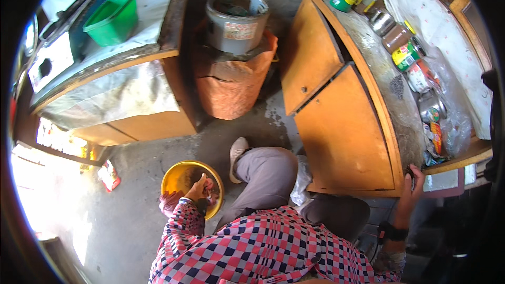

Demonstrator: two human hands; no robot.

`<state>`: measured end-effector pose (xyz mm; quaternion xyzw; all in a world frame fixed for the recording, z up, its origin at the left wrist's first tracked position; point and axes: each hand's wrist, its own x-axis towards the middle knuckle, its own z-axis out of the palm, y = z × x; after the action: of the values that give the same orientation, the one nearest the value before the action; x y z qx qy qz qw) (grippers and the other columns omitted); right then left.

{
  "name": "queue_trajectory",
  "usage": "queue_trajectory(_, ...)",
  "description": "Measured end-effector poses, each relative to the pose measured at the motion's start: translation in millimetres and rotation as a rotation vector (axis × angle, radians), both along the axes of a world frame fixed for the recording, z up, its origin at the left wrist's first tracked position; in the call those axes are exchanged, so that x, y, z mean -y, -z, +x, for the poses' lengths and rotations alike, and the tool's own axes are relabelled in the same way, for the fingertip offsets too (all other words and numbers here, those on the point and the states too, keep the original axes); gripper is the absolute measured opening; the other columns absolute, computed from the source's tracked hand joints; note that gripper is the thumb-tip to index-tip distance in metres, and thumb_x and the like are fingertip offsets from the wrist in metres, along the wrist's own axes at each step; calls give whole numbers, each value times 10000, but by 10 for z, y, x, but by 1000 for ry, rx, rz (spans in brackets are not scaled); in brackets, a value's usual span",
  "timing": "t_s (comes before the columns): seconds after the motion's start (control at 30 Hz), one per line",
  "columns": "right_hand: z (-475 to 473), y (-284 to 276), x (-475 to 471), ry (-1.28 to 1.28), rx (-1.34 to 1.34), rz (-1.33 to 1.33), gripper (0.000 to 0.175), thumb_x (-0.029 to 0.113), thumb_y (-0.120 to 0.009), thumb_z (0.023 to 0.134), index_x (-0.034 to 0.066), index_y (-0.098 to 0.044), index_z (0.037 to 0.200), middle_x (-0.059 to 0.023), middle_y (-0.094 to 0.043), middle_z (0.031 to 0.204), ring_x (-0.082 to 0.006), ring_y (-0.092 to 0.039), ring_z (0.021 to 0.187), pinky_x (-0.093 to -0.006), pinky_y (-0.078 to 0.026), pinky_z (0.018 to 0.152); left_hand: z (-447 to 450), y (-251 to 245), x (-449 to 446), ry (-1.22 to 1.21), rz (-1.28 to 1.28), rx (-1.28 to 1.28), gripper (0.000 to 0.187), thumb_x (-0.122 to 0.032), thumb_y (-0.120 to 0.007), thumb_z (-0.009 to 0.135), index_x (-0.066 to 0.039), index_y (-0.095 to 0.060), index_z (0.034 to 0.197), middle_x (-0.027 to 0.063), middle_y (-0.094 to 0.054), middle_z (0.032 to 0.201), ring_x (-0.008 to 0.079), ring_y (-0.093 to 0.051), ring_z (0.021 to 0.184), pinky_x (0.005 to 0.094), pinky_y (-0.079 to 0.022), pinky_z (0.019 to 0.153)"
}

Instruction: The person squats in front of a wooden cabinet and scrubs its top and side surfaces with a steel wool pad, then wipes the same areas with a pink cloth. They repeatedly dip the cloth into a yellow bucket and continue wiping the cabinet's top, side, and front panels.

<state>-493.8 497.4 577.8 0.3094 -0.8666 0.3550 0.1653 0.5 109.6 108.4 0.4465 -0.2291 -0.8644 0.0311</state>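
Note:
My left hand (199, 189) is closed on a reddish cloth (210, 190) inside a yellow plastic bucket (169, 170) at the lower left. Another part of pinkish cloth (169, 202) hangs over the bucket's left rim; whether it is the same cloth I cannot tell. On the right, my right hand (413, 181) rests at the near corner of the worn cabinet top (408, 142), its fingers around the edge; whether they hold anything is hidden. Jars and packets stand or lie beyond it, among them a steel container (382, 21) and a crumpled clear plastic bag (453, 114).
Orange wooden cabinet doors (343, 130) are close to my right leg. An orange sack (232, 86) with a grey bucket (236, 31) on it stands ahead. A green plastic basin (114, 19) sits on the left counter. A red packet (109, 175) lies on the concrete floor.

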Motion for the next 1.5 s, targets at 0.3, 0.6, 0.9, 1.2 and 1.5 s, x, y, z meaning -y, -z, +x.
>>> queue_trajectory(0.3,-52,12,-42,-13,-36,69,247,55,-560,1016,-26,-613,1244,-167,-647,1276,-305,-590,1218,-406,-425,1091,-150,84,-252,521,-618,42,274,-216,-581,971,-75,-652,747,44,-541,606,238,-582,545,371,-410,475)
queue_trajectory(0.6,-18,-19,-11,-6,-35,77,240,103,-572,1026,-2,-614,1238,-150,-660,1251,-290,-597,1200,-397,-430,1083,-49,-53,-405,393,-486,80,313,-294,-621,999,-92,-691,771,33,-570,583,169,-554,506,332,-418,478)
queue_trajectory(0.9,33,-52,16,7,-23,67,241,51,-584,1012,-1,-599,1247,-160,-652,1256,-308,-601,1201,-400,-441,1077,-279,-113,-574,229,-693,535,142,-189,-662,841,-105,-777,837,92,-731,740,259,-736,732,394,-564,632)
queue_trajectory(1.2,13,-20,20,-21,-49,23,239,30,-603,989,12,-592,1227,-163,-662,1242,-312,-619,1178,-399,-462,1057,-326,-196,-385,1475,-1414,506,137,-172,-690,837,-118,-812,867,139,-766,828,350,-759,820,456,-598,692)
queue_trajectory(1.5,22,-26,26,-27,-61,11,253,10,-618,965,13,-592,1217,-167,-665,1236,-316,-623,1157,-403,-467,1048,-247,59,-296,68,299,-271,262,-318,-617,997,-98,-758,975,67,-722,842,240,-708,745,379,-523,620)
